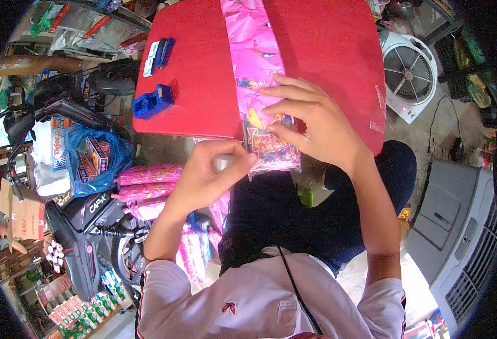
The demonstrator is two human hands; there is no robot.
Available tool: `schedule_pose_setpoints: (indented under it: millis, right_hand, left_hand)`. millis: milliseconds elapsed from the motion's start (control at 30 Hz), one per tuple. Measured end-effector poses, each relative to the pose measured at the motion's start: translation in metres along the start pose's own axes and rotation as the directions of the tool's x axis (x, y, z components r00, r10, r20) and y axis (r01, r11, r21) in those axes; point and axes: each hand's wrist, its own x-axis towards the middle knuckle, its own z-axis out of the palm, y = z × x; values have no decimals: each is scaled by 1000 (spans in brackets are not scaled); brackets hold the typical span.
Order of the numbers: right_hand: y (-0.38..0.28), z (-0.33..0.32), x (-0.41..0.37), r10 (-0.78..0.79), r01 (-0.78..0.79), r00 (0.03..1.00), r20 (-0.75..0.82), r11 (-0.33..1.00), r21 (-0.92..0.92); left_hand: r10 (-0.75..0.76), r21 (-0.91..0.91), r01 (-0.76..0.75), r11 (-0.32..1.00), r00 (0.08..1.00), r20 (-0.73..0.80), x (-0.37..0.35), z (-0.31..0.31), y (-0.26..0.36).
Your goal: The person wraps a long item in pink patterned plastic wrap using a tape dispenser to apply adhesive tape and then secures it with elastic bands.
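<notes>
A long pink printed plastic package [254, 45] runs down the red table, and its clear-fronted end [271, 150] hangs over the near edge. My left hand [214, 175] is curled around a greyish round roll of tape [222, 163], mostly hidden by the fingers. Its thumb tip meets the left side of the package's near end. Over the right side of that end, my right hand [319, 121] has its fingers spread, with the fingertips resting on the plastic and nothing gripped between them.
On the red table [333, 51] lie a blue tape dispenser [153, 102] and a blue stapler [165, 52]. More pink packages [149, 183] are stacked below left, beside a motorbike [81, 237]. A fan [409, 73] and a grey air cooler [457, 231] stand to the right.
</notes>
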Motion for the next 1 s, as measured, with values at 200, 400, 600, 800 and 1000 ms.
schedule_pose_setpoints:
  millis: [200,400,600,800,1000]
  right_hand:
    - [2,1,0,2,-2,1000,4,1000,8]
    - [6,2,1,-10,11,1000,-17,996,83]
    - [-33,0,-35,208,-185,927,-313,978,100]
    - [-49,60,-88,474,-372,791,-387,874,311]
    - [-57,83,-83,667,-517,673,-322,734,441]
  left_hand:
    - [41,17,-41,999,999,0,1,-6,-16]
    - [-62,-115,65,991,998,28,-1,-6,-28]
    - [35,-375,-29,926,999,8,-6,7,-50]
    - [13,-391,-14,920,1000,-5,-9,9,-49]
    - [-64,-339,44,940,997,-46,-16,9,-41]
